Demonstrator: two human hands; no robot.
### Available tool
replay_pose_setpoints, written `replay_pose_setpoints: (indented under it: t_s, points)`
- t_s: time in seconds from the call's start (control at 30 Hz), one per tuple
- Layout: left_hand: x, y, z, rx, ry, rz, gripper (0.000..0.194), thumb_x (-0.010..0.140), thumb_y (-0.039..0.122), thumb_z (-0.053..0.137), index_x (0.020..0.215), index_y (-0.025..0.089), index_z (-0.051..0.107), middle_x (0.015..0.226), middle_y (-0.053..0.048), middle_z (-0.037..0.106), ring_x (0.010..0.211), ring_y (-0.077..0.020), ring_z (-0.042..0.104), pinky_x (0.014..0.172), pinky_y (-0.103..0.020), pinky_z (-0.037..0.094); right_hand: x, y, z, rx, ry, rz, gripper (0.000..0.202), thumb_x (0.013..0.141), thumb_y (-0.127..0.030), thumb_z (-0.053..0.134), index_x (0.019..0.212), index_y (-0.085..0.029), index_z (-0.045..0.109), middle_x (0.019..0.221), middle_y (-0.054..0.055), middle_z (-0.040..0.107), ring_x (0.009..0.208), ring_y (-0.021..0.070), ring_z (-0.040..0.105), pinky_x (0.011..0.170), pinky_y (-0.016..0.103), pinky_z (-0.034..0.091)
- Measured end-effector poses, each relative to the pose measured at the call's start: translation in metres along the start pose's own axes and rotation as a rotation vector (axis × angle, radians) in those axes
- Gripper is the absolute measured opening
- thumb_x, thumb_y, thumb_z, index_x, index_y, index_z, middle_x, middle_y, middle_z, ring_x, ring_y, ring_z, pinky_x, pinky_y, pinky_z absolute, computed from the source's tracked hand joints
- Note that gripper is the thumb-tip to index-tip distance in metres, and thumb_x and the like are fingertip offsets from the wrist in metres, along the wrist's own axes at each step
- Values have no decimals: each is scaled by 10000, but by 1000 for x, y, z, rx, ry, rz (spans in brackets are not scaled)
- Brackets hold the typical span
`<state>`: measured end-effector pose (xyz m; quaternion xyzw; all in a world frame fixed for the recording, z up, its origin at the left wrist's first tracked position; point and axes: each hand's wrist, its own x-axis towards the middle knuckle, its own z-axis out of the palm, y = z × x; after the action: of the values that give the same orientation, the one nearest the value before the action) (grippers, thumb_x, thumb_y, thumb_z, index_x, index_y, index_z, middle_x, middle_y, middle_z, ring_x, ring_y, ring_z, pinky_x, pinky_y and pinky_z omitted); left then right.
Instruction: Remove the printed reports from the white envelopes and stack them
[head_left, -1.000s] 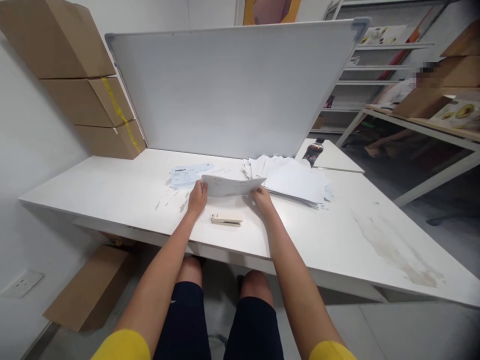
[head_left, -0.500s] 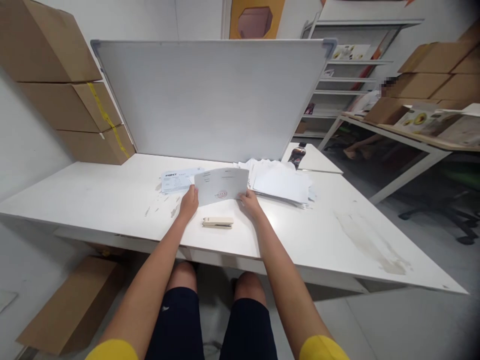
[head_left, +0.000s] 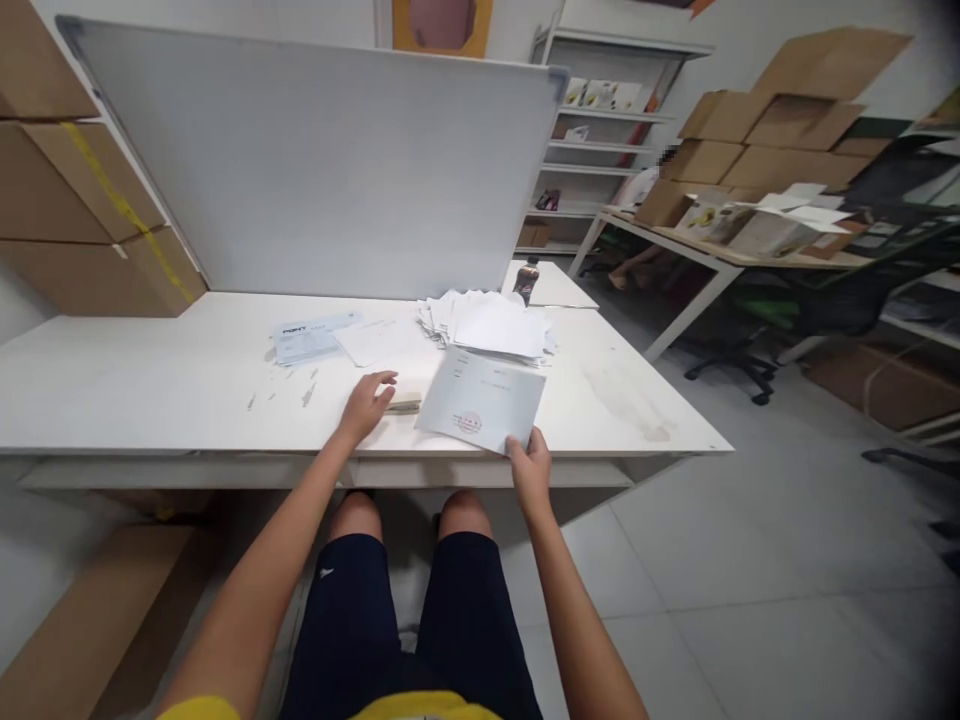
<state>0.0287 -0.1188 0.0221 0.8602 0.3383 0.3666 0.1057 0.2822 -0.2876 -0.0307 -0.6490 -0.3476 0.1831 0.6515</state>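
My right hand (head_left: 531,462) pinches the lower right corner of a sheet of paper (head_left: 491,395) with a red round stamp and a few printed lines. The sheet is held tilted over the front of the white desk (head_left: 187,400). My left hand (head_left: 366,408) has its fingers apart and hovers beside a beige stapler (head_left: 405,406), whose left end it partly hides. I cannot tell whether the fingers touch it. The sheet covers the stapler's right end. Behind lie a bluish printed sheet (head_left: 307,342), a white sheet (head_left: 373,342) and a messy paper stack (head_left: 499,327).
A dark drink bottle (head_left: 526,282) stands behind the stack. The whiteboard (head_left: 315,170) rises at the desk's back, with cardboard boxes (head_left: 82,200) stacked on the left. To the right are shelves (head_left: 592,150), another table (head_left: 675,245), a chair (head_left: 757,330) and a partly hidden person (head_left: 641,188).
My left hand has let go of the stamped sheet and moved down to the stapler. My right hand has carried the sheet right and towards me. The view has turned right.
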Motion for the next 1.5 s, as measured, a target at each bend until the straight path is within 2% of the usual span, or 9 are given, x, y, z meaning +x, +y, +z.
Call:
replay_pose_setpoints:
  t_s: [0.1,0.2,0.47,0.67,0.93,1.07,1.2,1.33,1.5]
  points:
    - [2,18,15,147,-181,113,339,891,308,462,1198,216,572,1126,-92,642,1057,-256,559,897,-398,426,-7,6,-27,54,-134,150,367,660,-386,567,960,-175,562,854,42,640,676,189,592,538,309,520]
    - [4,26,22,229,-254,172,372,875,193,468,1236,211,561,1156,-109,637,1049,-266,558,884,-410,414,-1,1,-40,15,-190,242,356,614,-339,578,930,-176,571,817,32,644,607,180,605,527,320,543]
    - [1,24,23,200,-215,221,379,862,116,497,1202,253,590,1191,-92,636,1100,-239,551,946,-404,382,3,-10,-43,49,-314,322,328,555,-288,581,866,-183,589,718,0,618,559,158,582,500,309,554]
    - [1,22,19,205,-195,279,326,929,211,433,1219,223,582,1213,-97,620,1097,-241,534,892,-382,401,5,-9,-42,27,-336,317,312,543,-300,556,833,-190,591,659,-8,593,514,158,562,465,303,522]
    - [-9,43,36,291,-136,42,333,867,115,472,1129,236,639,1136,-82,662,1034,-259,538,855,-425,395,12,-9,-42,-18,-348,266,270,558,-366,542,772,-203,573,586,-31,528,490,148,511,429,283,476]
    - [-14,54,40,350,-141,38,357,841,84,474,1119,242,634,1113,-86,664,1022,-272,538,855,-438,390,19,-10,-37,-198,-280,255,190,596,-365,482,702,-223,550,514,-40,496,441,152,495,386,267,420]
    - [-15,57,36,355,-100,2,379,860,122,462,1196,249,581,1144,-92,638,1042,-263,531,874,-424,385,41,-15,-37,-297,-222,176,125,608,-322,458,648,-229,533,467,-45,478,417,144,471,385,248,378]
    - [-14,59,36,358,-142,-20,429,866,157,463,1285,241,502,1173,-96,616,1050,-256,532,889,-419,363,84,-23,-34,-204,33,121,131,647,-333,452,671,-220,513,524,-31,501,461,149,490,406,248,401]
    - [-13,58,37,321,-163,-15,444,871,157,460,1309,228,477,1188,-96,610,1080,-250,525,906,-414,348,161,-35,5,-364,155,101,259,700,-269,414,881,-177,575,750,59,626,654,202,595,578,304,491]
